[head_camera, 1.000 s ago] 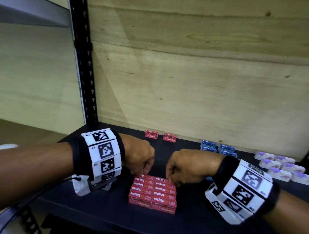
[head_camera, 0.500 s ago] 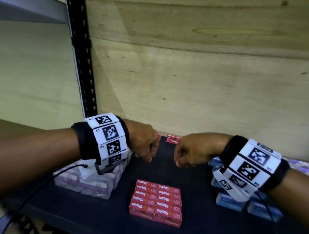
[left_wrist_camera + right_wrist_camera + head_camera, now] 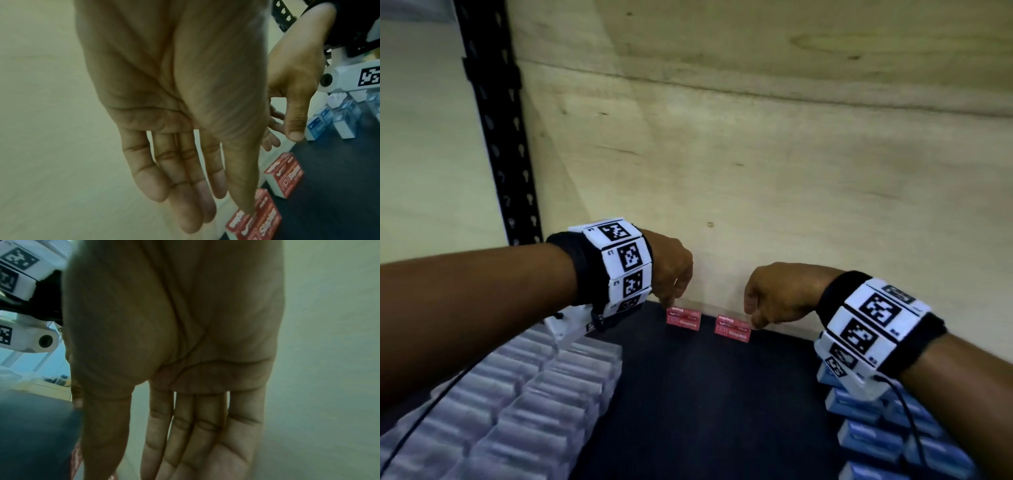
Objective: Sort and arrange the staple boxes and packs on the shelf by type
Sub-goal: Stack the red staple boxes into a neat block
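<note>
Two small red staple boxes stand side by side at the back of the dark shelf [image 3: 705, 411], against the plywood wall: the left box [image 3: 683, 318] and the right box [image 3: 732, 333]. My left hand [image 3: 671, 301] hangs over the left box's left end, fingers pointing down. In the left wrist view my left hand [image 3: 220, 216] has straight fingers, and the thumb tip touches the top of the near red box [image 3: 261, 225]; the other red box [image 3: 285, 175] lies beyond. My right hand [image 3: 753, 318] reaches the right box's right end. Its fingers are straight in the right wrist view [image 3: 131, 467].
Rows of clear plastic packs [image 3: 517, 411] fill the shelf's front left. Blue boxes [image 3: 876, 442] are stacked at the front right under my right wrist. A black perforated upright [image 3: 493, 120] stands at the left, and the plywood wall [image 3: 756, 171] closes the back.
Both hands left the block of red boxes at the front and reached to the two single red boxes at the back wall. That block is now out of view.
</note>
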The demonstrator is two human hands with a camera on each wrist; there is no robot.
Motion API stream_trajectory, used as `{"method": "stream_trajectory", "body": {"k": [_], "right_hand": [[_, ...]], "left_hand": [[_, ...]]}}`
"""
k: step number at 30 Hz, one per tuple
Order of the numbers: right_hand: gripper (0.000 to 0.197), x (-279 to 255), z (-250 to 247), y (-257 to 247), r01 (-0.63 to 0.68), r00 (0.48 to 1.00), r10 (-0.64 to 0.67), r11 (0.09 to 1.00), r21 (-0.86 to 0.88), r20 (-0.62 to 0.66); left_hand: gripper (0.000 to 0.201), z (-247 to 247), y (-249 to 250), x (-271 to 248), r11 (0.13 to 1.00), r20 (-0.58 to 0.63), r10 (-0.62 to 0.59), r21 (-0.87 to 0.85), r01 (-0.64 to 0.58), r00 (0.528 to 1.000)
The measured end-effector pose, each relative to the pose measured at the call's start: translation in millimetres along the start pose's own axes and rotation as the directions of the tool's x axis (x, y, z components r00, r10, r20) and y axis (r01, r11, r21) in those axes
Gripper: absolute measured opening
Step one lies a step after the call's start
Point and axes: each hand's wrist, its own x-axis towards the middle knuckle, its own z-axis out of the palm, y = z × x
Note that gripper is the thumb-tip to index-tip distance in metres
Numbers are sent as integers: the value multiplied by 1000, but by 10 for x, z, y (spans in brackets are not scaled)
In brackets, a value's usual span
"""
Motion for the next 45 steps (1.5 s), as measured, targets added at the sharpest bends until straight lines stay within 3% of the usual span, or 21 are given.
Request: {"method": "stream_trajectory", "body": {"k": [10,18,31,45], "right_hand": [[27,319,123,-10,16,996,-5,993,-117,88],[24,280,145,-25,36,999,-33,994,-99,33],[16,-355,174,-170,19,997,-18,1000,-3,80],[19,-1033,483,-566,130,984,-130,992,9,126]], "left_hand": [[36,30,19,304,996,104,86,-46,-82,991],[34,13,128,266,991,92,121,42,-125,988],[23,-5,343,-430,993,98,113,-32,-110,989],[21,386,560,-1204,986,125,166,2,-168,978]]}}
